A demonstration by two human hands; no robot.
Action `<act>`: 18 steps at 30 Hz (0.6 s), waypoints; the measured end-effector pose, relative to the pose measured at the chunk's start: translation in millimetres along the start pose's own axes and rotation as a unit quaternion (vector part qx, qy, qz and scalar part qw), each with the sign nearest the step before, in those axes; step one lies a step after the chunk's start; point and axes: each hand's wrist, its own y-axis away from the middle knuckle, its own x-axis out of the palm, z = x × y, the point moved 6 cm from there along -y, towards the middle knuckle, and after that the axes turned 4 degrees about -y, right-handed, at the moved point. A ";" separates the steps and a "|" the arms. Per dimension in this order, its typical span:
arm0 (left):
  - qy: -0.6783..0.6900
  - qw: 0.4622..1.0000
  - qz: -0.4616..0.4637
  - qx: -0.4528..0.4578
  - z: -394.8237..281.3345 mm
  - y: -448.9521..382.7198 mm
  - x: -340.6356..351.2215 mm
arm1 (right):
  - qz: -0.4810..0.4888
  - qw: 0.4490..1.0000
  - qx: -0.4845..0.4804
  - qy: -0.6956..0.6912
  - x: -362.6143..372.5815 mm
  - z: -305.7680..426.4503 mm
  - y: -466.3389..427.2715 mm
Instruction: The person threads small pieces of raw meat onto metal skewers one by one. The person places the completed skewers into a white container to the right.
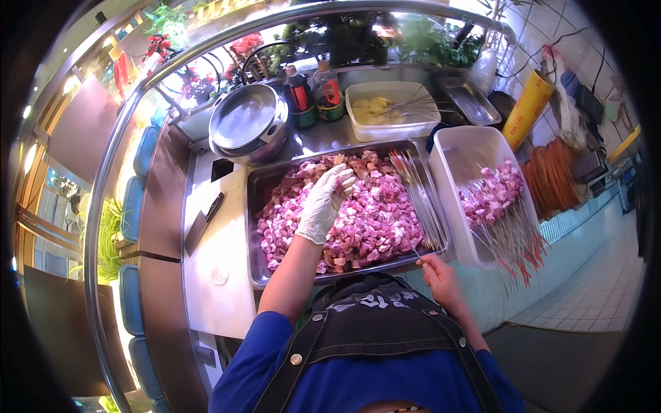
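A steel tray [252, 227] before me holds a heap of diced raw meat [377, 222]. Above the heap is my left hand [324, 199], in a thin whitish glove, its fingers curled around what looks like a small piece of meat. My bare right hand [438, 276] pinches a thin metal skewer [414, 251] at the tray's near right edge; the skewer points toward the meat. Along the tray's right side lies a bundle of bare metal skewers [421, 206], some with red ends. Loaded meat skewers [493, 193] rest in a translucent plastic bin [454, 155] to the right.
A cleaver [199, 227] lies on the white cutting board [217, 304] at left. Behind the tray stand steel bowls [245, 121], two sauce bottles [299, 98] and a tub of pale yellow pieces in liquid [397, 129]. A metal rail [111, 155] curves around the left and back.
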 end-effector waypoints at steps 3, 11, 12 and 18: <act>0.040 0.999 -0.010 -0.005 -3.0 1.4 3.5 | -0.004 0.994 -0.068 0.081 8.9 13.3 5.6; 0.100 0.995 -0.030 0.008 -4.0 -0.3 -17.4 | -0.060 0.974 -0.161 0.148 11.9 15.6 14.2; 0.092 0.995 -0.042 0.007 -4.8 0.2 -14.4 | -0.062 0.971 -0.168 0.156 12.5 10.8 14.3; 0.081 0.996 -0.047 -0.001 -2.4 3.3 -10.4 | 0.016 0.980 -0.069 0.187 14.3 30.8 7.7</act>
